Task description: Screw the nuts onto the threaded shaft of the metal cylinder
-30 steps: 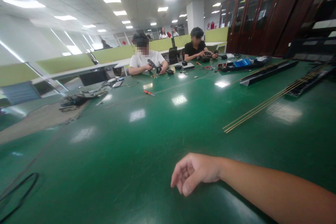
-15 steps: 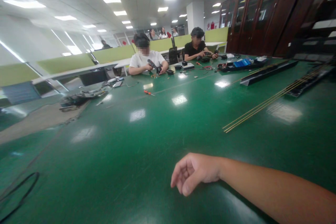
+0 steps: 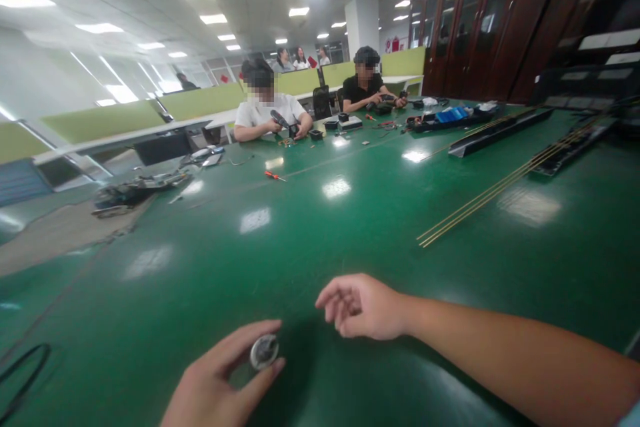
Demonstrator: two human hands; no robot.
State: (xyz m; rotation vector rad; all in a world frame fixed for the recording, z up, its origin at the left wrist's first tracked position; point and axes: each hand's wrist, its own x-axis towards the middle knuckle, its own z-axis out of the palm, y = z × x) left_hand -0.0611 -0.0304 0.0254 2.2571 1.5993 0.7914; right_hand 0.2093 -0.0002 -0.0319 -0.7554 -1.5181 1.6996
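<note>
Holding a small round piece with a pale rim and a dark middle (image 3: 264, 351), the left hand (image 3: 220, 370) shows at the lower edge of the view, its thumb and index finger closed around the sides of the piece. Whether the piece touches the green tabletop (image 3: 225, 287) below cannot be told. The right hand (image 3: 367, 307) is just beyond and to the right, apart from the piece, its fingers loosely curled with a moderate gap to the thumb. Farther off on the right, thin brass-coloured rods (image 3: 480, 200) lie partly across a black tray (image 3: 565, 155), near a long black channel (image 3: 500, 133). A red-handled screwdriver (image 3: 273, 175) lies in front of a person in a white shirt (image 3: 287, 109), who grips a dark tool (image 3: 280, 119). Beside them, a person in black (image 3: 357, 88) also handles dark equipment. A black cable (image 3: 30, 370) loops at lower left.
</note>
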